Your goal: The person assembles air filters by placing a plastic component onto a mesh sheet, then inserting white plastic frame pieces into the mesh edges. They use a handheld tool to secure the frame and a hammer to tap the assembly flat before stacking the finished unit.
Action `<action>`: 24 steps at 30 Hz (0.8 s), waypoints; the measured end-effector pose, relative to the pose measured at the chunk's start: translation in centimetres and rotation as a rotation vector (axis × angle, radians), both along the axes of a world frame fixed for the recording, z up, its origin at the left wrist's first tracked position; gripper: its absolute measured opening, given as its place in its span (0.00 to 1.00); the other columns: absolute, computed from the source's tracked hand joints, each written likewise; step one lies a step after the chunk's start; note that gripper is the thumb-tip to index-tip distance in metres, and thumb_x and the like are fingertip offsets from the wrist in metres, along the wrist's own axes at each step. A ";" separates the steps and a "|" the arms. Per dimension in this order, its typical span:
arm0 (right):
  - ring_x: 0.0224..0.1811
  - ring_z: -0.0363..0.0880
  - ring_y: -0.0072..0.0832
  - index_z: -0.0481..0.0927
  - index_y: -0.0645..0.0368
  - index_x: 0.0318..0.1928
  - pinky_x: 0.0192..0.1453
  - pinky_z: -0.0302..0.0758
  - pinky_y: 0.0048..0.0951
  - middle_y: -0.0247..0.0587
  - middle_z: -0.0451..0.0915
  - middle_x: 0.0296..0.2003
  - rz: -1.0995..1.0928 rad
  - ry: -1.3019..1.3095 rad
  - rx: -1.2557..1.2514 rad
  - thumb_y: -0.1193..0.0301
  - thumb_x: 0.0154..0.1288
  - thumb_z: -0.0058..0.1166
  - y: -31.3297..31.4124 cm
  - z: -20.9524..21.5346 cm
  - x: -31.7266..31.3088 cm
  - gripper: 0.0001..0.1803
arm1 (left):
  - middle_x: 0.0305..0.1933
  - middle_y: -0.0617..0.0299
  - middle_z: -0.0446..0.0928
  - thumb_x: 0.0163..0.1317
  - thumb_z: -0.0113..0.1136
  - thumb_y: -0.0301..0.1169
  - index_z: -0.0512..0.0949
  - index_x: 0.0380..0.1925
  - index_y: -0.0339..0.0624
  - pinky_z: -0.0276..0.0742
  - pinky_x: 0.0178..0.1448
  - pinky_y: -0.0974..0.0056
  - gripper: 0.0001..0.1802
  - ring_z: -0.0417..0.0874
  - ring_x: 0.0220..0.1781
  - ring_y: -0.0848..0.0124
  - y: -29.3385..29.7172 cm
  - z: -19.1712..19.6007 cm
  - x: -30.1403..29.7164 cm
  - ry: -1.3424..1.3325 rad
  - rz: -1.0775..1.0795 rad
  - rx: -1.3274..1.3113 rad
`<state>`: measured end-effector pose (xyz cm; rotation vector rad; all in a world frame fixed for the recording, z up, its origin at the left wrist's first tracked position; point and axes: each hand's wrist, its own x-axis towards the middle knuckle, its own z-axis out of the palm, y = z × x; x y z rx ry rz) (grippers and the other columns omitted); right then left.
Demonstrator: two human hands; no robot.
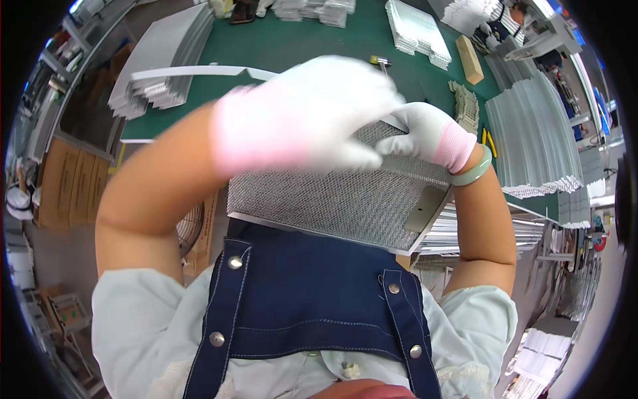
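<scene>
A silver mesh filter panel (pixel 319 203) with a thin metal edge leans against my apron, at the near side of the green table. My left hand (pixel 312 110), in a white glove with a pink cuff, is over its far edge, smeared by motion. A long, notched metal frame strip (pixel 193 70) runs out to the left from beneath this hand, which seems closed around it. At the panel's far right, my right hand (pixel 428 136), gloved alike, has thumb and fingers bent around a bit of the strip between both hands. The fingertips of both hands are partly hidden.
Stacks of metal strips (pixel 159 50) lie on the green table (pixel 266 43) at far left, with another stack (pixel 419 30) at far right and long strips (pixel 531 133) along the right. A wooden block (pixel 469 60), a hammer (pixel 381 61) and yellow-handled pliers (pixel 488 141) lie there too.
</scene>
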<state>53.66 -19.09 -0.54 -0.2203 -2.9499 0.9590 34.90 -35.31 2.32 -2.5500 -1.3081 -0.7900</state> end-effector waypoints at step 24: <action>0.29 0.69 0.18 0.81 0.66 0.39 0.36 0.70 0.25 0.31 0.74 0.25 -0.367 -0.161 -0.285 0.60 0.69 0.58 -0.1 1.4 4.6 0.17 | 0.33 0.55 0.81 0.66 0.58 0.41 0.79 0.43 0.36 0.75 0.45 0.58 0.17 0.83 0.38 0.63 5.0 1.5 1.6 0.019 0.187 -0.953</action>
